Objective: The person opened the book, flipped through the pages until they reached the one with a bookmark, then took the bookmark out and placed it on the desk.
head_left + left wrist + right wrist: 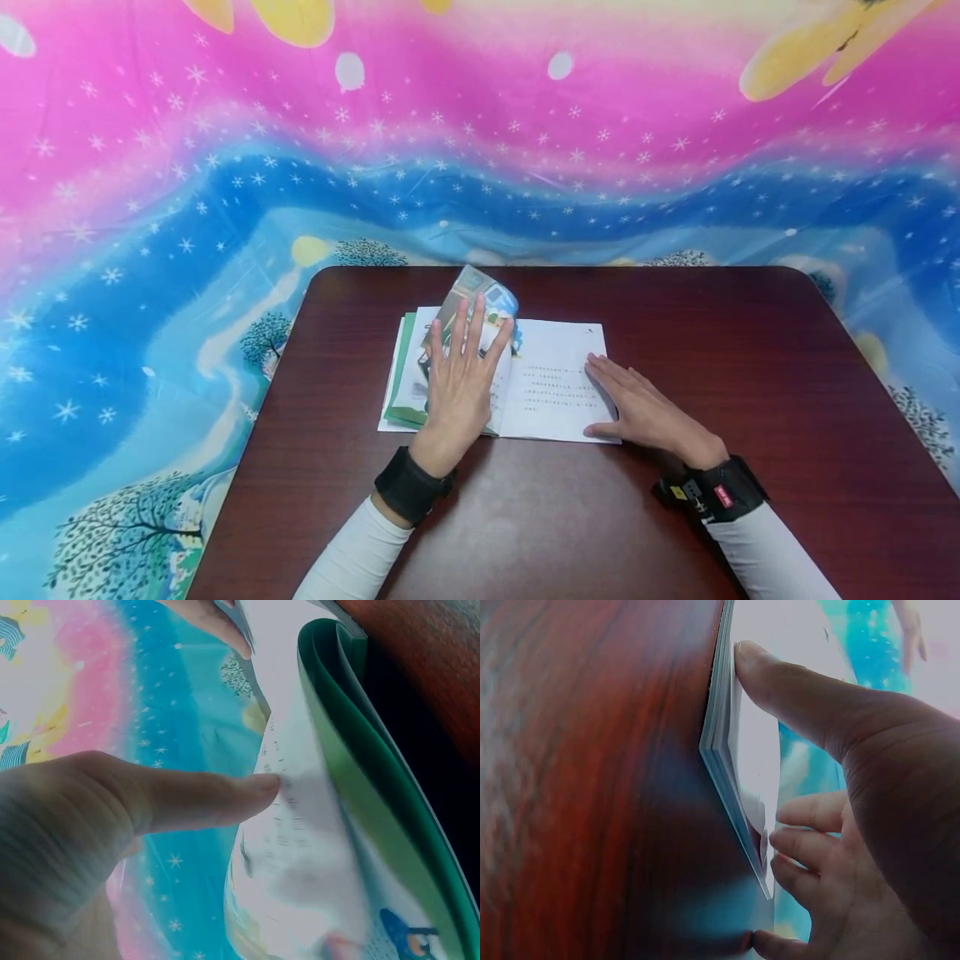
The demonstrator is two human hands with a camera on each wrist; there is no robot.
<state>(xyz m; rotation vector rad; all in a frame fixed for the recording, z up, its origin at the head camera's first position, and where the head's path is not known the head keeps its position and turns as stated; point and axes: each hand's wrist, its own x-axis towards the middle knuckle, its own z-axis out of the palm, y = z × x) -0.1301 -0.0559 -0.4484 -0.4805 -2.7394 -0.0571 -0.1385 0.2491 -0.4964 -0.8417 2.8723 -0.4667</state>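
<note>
An open book (555,375) lies on the dark red-brown table (675,317). Its right page is white with lines of text, and green covers (401,367) show at its left. My left hand (468,350) lies with straight fingers on a picture page (487,287) that arches up over the spine. In the left wrist view a finger (187,799) touches that curved page (300,847). My right hand (626,400) rests flat on the right page's outer edge. The right wrist view shows its thumb (795,682) on the stack of pages (724,750).
A bright cloth (225,167) in pink and blue with stars and trees hangs behind and beside the table. Bare tabletop (787,375) stretches to the right and in front of the book. Both wrists wear black bands.
</note>
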